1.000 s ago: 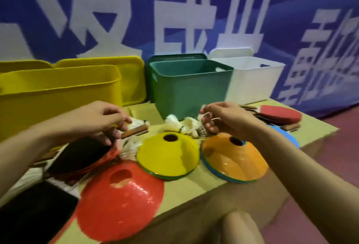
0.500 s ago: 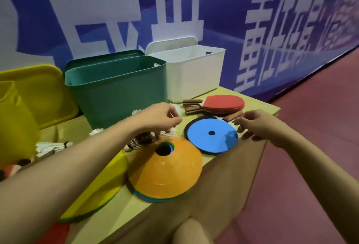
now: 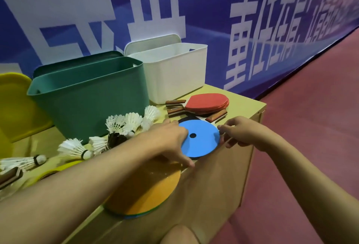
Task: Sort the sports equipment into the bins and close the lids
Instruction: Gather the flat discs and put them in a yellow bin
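Note:
A flat blue disc [image 3: 204,142] with a small centre hole lies near the table's front right edge. My left hand [image 3: 169,137] rests on its left rim with the fingers stretched along the edge. At the right rim, my right hand [image 3: 242,133] pinches the disc with curled fingers. A stack of orange cones [image 3: 147,189] lies under my left forearm. Behind the disc sit red table tennis paddles [image 3: 207,102]. Several white shuttlecocks [image 3: 126,123] are scattered to the left. An open green bin [image 3: 87,92] and an open white bin [image 3: 174,69] stand at the back.
Lids lean behind the green and white bins. A yellow lid [image 3: 11,103] stands at far left. A paddle handle [image 3: 9,175] shows at the left edge. The wooden table [image 3: 246,107] ends just right of the disc, with red floor [image 3: 310,127] beyond.
My left hand left the shuttlecocks and moved right onto the blue disc's left rim. My right hand closed in on the disc's right rim. My view came closer.

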`<state>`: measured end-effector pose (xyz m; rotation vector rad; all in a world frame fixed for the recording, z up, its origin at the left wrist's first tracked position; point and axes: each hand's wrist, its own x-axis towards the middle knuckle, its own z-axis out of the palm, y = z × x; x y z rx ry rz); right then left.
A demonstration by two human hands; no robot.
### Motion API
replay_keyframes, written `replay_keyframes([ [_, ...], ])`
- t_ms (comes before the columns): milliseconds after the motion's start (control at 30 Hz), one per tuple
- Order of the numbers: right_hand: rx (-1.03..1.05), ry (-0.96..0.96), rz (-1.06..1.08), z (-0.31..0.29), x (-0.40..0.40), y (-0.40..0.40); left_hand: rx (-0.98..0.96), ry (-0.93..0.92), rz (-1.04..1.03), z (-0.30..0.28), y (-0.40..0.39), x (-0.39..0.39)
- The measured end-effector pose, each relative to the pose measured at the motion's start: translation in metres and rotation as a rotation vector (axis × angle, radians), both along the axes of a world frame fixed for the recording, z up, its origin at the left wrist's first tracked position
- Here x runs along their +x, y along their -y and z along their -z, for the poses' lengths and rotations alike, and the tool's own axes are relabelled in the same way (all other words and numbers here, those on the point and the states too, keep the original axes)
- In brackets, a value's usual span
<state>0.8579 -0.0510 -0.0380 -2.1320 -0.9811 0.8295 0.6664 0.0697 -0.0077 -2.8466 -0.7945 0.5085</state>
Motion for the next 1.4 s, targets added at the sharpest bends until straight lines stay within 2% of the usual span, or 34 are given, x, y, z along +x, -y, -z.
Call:
replay_keyframes([
  [67, -0.013, -0.001, -0.017, 0.001, 0.004, 0.001, 0.065, 0.104, 0.084, 0.001, 0.001, -0.001],
  [200, -0.019, 0.037, -0.013, 0.002, 0.015, 0.01, 0.026, 0.168, 0.194, -0.008, -0.003, -0.009],
  [267, 0.005, 0.039, 0.005, 0.0, 0.018, 0.015, 0.128, 0.315, 0.238, -0.014, -0.006, -0.015],
  [333, 0.04, 0.047, 0.018, -0.005, 0.015, 0.018, 0.239, 0.506, 0.223, -0.024, -0.013, -0.023],
  [467, 0.099, 0.081, -0.023, -0.023, -0.012, 0.01, 0.252, 0.778, 0.093, -0.068, -0.038, -0.062],
  [667, 0.207, 0.152, -0.223, -0.055, -0.107, -0.028, 0.355, 0.833, -0.04, -0.119, -0.052, -0.189],
  [833, 0.248, 0.119, -0.438, -0.075, -0.218, -0.075, 0.393, 0.858, -0.224, -0.127, -0.044, -0.327],
  [967, 0.288, 0.103, -0.636, -0.091, -0.318, -0.102, 0.407, 0.892, -0.452, -0.126, -0.029, -0.444],
  [1167, 0.316, 0.076, -0.859, -0.1, -0.455, -0.126, 0.325, 1.027, -0.767, -0.116, 0.005, -0.591],
  [1233, 0.31, 0.078, -0.907, -0.099, -0.491, -0.13, 0.223, 1.166, -0.9, -0.114, 0.013, -0.635],
  [1300, 0.294, 0.092, -0.96, -0.097, -0.516, -0.132, 0.039, 1.315, -1.016, -0.109, 0.017, -0.673],
  [1400, 0.269, 0.127, -1.034, -0.092, -0.542, -0.136, -0.108, 1.512, -1.101, -0.105, 0.019, -0.716],
])
